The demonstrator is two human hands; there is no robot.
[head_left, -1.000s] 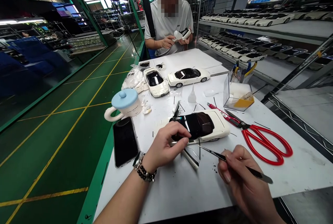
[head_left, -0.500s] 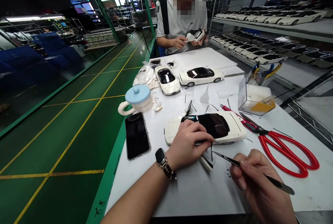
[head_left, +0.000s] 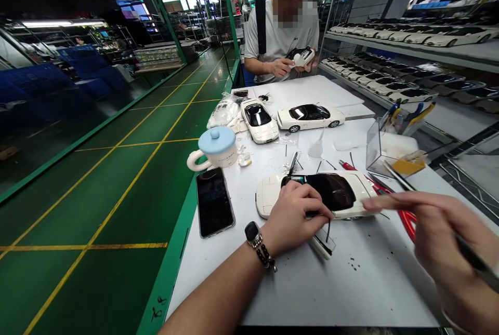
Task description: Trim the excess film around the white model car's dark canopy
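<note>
In the head view a white model car [head_left: 268, 197] with a black roof lies across the table, its near door [head_left: 323, 248] swung out. My left hand [head_left: 298, 213] rests over the car's near side, thumb and forefinger pinched at a thin black strip [head_left: 328, 231] that hangs by the door. To the right, my right hand [head_left: 448, 241] is blurred and holds black tweezers [head_left: 401, 179], tips pointing up and left. Its forefinger stretches toward the car's rear end. Red-handled scissors [head_left: 407, 223] lie partly hidden behind this hand.
A phone [head_left: 215, 202] and a lidded mug [head_left: 220, 153] stand left. Two more white model cars [head_left: 259, 122] sit behind, near a plastic bag [head_left: 224, 111]. A clear tool box [head_left: 374, 150] is at right. Opposite, a co-worker [head_left: 284, 39] holds a car part. Shelves [head_left: 390, 44] carry several cars.
My right hand has moved right and up with the tweezers, away from the black strip. My left hand stays on the car. The whole view has shifted slightly.
</note>
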